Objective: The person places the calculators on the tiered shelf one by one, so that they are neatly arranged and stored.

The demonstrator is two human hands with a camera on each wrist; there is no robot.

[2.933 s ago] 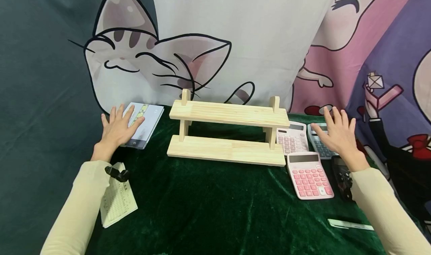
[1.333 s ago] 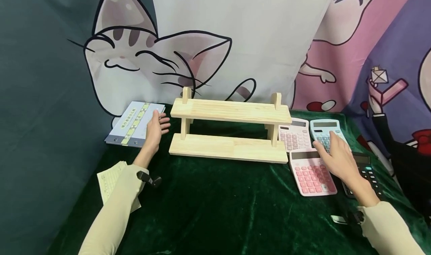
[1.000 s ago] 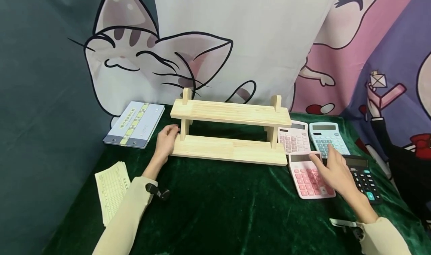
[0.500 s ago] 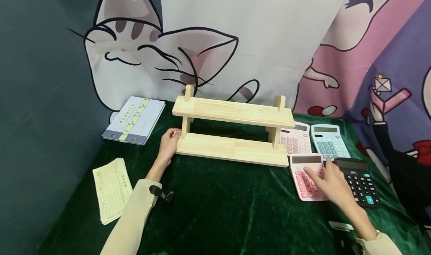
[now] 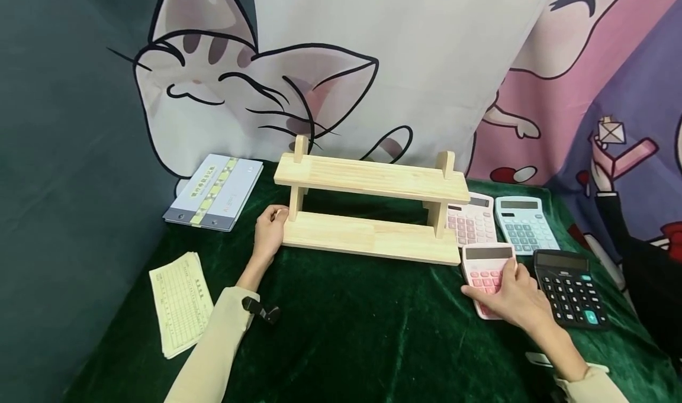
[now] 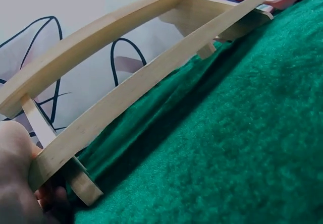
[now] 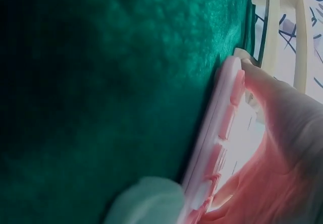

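Hands [image 5: 269, 234] [image 5: 518, 299] on wooden shelf [image 5: 370, 179], plastic calculator [image 5: 485, 268]

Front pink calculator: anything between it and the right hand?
Nothing visible: the right hand is on the front pink calculator, touching it. The black calculator lies to the right, not in between.

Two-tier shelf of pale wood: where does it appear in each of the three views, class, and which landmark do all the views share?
Head: the two-tier pale wooden shelf is near the centre, its left end in the left hand.
Left wrist: it slants from lower left to upper right.
Right wrist: cropped, at upper right, beyond the right hand.
Shared landmark: the green velvet cloth.
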